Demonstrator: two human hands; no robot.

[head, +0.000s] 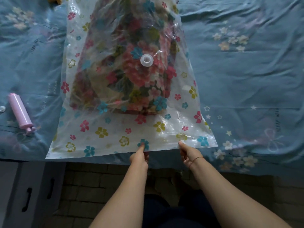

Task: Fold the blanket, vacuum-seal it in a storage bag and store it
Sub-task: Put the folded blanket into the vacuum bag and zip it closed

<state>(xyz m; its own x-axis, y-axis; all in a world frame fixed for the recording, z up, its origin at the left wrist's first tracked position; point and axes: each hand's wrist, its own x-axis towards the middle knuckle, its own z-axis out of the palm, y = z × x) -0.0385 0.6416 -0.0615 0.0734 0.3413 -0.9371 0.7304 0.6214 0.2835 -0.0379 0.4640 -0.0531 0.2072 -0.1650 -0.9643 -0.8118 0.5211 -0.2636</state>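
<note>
Both hands pinch the near edge of the storage bag point(105, 140), set a little apart from each other. The left hand point(139, 157) has its thumb pressed on top of the film and its fingers curled beneath. The right hand point(187, 153) grips the same edge just to the right, thumb uppermost. The forearms reach forward from the bottom of the view, with the wrists at the edge of the bed point(246, 71).

The bag lies flat on the bed with this edge toward the person. The folded blanket point(128, 76) sits inside it, filling the middle and far part, and the near strip of film lies flat. The white valve point(146, 60) stands on top of the bag over the blanket. A pink hand pump point(19, 111) lies on the bed well to the left, with a small white cap point(2, 109) beside it.

Judged step: folding and bagging are done, and closing the bag mouth is in hand. Whether the closure is already pressed shut cannot be told. The next move likely calls for running pinched fingers along the whole edge, corner to corner, leaving no gap, before the pump goes on the valve.
</note>
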